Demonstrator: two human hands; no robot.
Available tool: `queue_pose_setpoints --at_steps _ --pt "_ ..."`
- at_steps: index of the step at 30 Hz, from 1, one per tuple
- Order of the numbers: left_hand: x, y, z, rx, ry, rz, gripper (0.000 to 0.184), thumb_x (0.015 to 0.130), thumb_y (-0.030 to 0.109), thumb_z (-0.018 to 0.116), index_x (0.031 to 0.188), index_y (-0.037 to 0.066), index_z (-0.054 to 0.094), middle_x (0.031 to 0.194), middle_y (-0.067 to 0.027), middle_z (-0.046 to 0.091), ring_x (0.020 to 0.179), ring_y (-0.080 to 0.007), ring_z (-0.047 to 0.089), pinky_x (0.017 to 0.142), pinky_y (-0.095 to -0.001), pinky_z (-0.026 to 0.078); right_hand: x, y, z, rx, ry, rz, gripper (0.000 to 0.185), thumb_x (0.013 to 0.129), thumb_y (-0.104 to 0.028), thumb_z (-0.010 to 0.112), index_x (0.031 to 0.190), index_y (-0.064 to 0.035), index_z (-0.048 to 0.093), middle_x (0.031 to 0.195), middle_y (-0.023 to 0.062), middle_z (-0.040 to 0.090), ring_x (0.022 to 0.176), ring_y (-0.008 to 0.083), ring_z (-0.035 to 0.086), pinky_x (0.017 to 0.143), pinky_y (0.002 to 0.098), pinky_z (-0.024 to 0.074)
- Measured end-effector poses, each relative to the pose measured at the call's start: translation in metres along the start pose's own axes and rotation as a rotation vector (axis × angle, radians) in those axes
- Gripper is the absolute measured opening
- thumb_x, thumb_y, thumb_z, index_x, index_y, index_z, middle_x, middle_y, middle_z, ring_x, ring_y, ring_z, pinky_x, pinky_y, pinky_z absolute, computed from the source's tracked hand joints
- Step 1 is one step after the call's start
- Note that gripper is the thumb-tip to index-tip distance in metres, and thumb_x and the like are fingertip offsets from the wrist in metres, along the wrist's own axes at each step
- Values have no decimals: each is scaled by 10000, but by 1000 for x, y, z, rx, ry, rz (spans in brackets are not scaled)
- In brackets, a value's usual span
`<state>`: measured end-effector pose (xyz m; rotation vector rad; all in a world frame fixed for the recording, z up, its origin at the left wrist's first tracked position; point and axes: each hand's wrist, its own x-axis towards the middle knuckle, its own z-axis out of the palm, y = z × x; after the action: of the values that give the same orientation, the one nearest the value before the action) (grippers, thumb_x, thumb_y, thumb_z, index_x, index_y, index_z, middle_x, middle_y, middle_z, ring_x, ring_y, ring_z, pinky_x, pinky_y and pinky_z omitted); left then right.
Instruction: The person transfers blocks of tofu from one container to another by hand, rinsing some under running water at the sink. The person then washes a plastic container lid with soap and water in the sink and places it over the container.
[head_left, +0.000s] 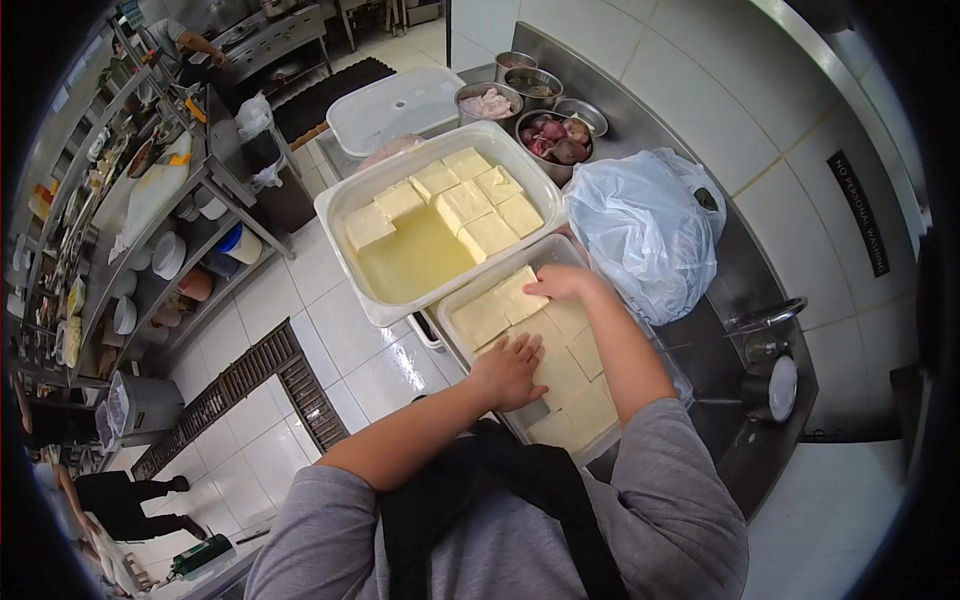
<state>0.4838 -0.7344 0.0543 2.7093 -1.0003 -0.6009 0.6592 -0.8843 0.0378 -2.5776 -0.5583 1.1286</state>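
Note:
My right hand (pixel 560 282) is closed on the edge of a pale yellow block (pixel 516 294), which looks like tofu, at the far end of the nearer plastic tub (pixel 602 440). Fingers spread, my left hand (pixel 508 374) lies over the blocks at that tub's left side. More flat blocks (pixel 548 368) fill the tub side by side. Just beyond it stands a larger white tub (pixel 335 215), holding several thicker blocks (pixel 470 200) in cloudy yellowish liquid (pixel 415 255). My right fingertips are partly hidden.
Right of the tubs sit a tied plastic bag (pixel 645 230) and a tap (pixel 770 318). Metal bowls, one with dark red onions (pixel 556 138), and a white lid (pixel 395 108) are behind. A loaded shelf rack (pixel 185 215) and other people are on the left.

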Motion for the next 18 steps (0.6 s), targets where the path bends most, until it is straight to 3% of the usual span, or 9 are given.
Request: queue_pose_setpoints --at_steps 4,6,8,13,15,18 --pt "1 -1 4 -38 21 11 711 905 520 354 1363 -22 317 1462 -157 257 1359 -288 234 1101 -416 215 2 -1 7 -24 85 -7 483 805 -436 618 925 32 643 868 185 662 778 304 630 714 376 472" --pt "1 -1 5 -51 33 -16 716 900 522 366 1362 -23 319 1461 -160 260 1358 -290 237 1102 -417 213 -1 5 15 104 325 -122 461 779 -411 638 866 42 644 818 213 652 759 330 632 691 405 475" --pt "3 0 3 -87 -9 -36 726 887 524 394 1360 -23 324 1460 -156 267 1356 -293 241 1105 -420 205 0 3 20 36 428 -143 428 768 -373 638 838 49 644 842 246 641 784 358 629 696 424 473" --pt "0 0 9 -96 40 -41 701 878 493 416 1350 -21 347 1454 -150 287 1353 -290 248 1104 -417 208 9 7 24 -47 297 -148 393 784 -341 615 853 44 643 902 273 622 841 405 608 739 447 469" --pt "-2 -1 4 -104 20 3 689 876 482 419 1347 -18 356 1452 -152 291 1348 -293 258 1094 -415 231 9 -1 20 -72 244 -63 425 803 -326 588 884 89 627 928 306 606 913 424 590 798 455 460" --pt "0 0 4 -106 41 -7 686 876 481 419 1348 -13 358 1449 -154 293 1341 -299 270 1090 -414 245 1 -17 19 -119 263 -54 428 815 -327 564 883 91 632 932 312 603 917 429 589 817 457 456"
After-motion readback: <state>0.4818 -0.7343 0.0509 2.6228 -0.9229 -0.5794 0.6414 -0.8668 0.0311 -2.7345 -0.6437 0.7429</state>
